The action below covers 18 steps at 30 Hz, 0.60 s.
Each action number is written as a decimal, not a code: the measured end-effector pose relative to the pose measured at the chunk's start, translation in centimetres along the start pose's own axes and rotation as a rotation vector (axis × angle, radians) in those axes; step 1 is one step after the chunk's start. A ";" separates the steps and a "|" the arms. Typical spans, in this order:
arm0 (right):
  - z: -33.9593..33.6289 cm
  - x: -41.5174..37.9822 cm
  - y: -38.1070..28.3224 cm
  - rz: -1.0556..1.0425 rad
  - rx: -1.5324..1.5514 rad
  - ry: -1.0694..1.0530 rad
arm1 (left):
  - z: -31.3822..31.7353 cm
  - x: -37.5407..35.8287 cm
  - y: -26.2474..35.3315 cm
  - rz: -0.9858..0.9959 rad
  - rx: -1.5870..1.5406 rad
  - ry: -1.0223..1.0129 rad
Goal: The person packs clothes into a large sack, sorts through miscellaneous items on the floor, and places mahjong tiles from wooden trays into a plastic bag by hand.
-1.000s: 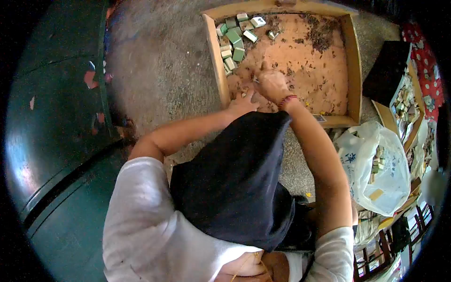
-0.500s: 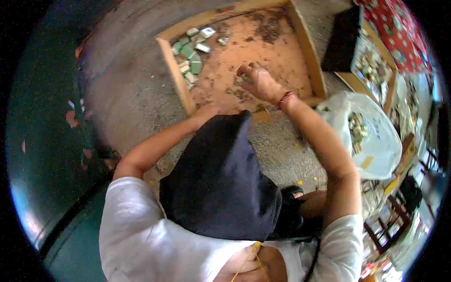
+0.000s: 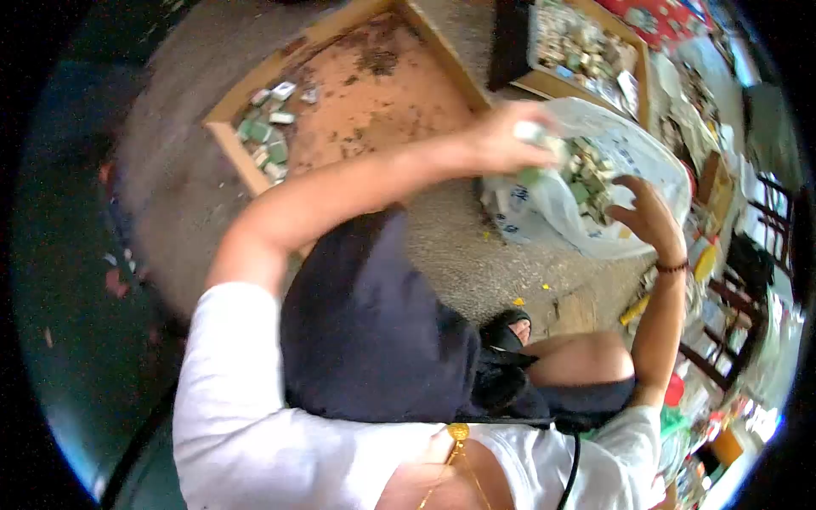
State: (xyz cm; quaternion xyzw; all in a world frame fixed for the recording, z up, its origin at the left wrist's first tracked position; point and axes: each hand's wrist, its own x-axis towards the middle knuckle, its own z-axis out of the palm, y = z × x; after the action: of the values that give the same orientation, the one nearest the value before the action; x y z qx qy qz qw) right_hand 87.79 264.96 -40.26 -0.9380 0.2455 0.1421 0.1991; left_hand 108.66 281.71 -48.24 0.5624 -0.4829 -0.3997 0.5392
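My left hand (image 3: 514, 140) reaches across to the left rim of a white plastic bag (image 3: 629, 242). Its fingers are closed on small green and white blocks (image 3: 548, 153), blurred by motion. Inside the bag lies a heap of similar blocks (image 3: 586, 183). At the bag's right side, my right hand (image 3: 648, 212) has its fingers apart and curved over the opening, with nothing seen in them. A shallow wooden tray (image 3: 234, 153) with an orange, dirt-specked bottom stands at the upper left. More green and white blocks (image 3: 274, 140) lie along its left side.
Behind the bag is a wooden box (image 3: 642, 76) of light-coloured pieces, with a dark panel (image 3: 512, 42) beside it. A red patterned cloth (image 3: 659, 19) is at the top right. Dark wooden furniture (image 3: 722, 323) and clutter stand at the right. My sandalled foot (image 3: 510, 330) rests on the floor.
My left hand has moved right to the bag with blocks in its grip. My right hand has left the tray for the bag's far side. The view has shifted, and fewer blocks show in the tray.
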 end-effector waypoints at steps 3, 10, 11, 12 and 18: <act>1.1 -0.5 3.7 -0.018 -0.239 0.088 | 5.3 4.0 0.2 0.325 0.198 -0.043; -1.2 -1.8 -1.3 0.153 0.052 0.204 | -8.8 -1.1 -7.2 -0.181 0.691 0.432; -0.8 -1.6 -1.4 0.130 0.108 0.204 | -11.4 -3.3 -8.4 -0.349 0.751 0.524; -0.5 -1.3 -1.5 0.109 0.162 0.202 | -13.6 -4.9 -9.8 -0.624 0.682 0.682; 1.3 1.4 -5.7 -0.041 0.227 0.176 | -21.3 -12.6 -21.4 -0.691 1.152 0.805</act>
State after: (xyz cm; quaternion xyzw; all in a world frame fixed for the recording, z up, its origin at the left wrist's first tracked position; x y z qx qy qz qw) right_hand 91.72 269.54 -40.18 -0.9231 0.2573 0.0263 0.2845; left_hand 129.08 297.65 -68.27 0.9737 -0.1789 0.0034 0.1412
